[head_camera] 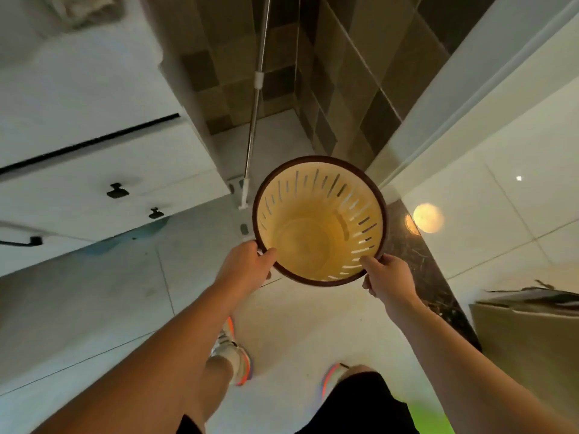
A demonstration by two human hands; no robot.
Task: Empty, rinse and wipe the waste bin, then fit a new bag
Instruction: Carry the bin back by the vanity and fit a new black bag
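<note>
A round yellow waste bin [316, 242] with slotted walls and a dark brown rim is held upright above the tiled floor, seen from straight above. Its inside looks bare, with no bag in it. My left hand [246, 266] grips the near left of the rim, thumb inside. My right hand [387, 275] grips the near right of the rim, thumb inside as well.
A white cabinet [94, 170] with black knobs stands at the left. A metal mop pole [255, 114] leans in the tiled corner behind the bin. A dark stone threshold [419, 277] and a door frame run to the right; a cardboard box [529, 333] sits at the right edge.
</note>
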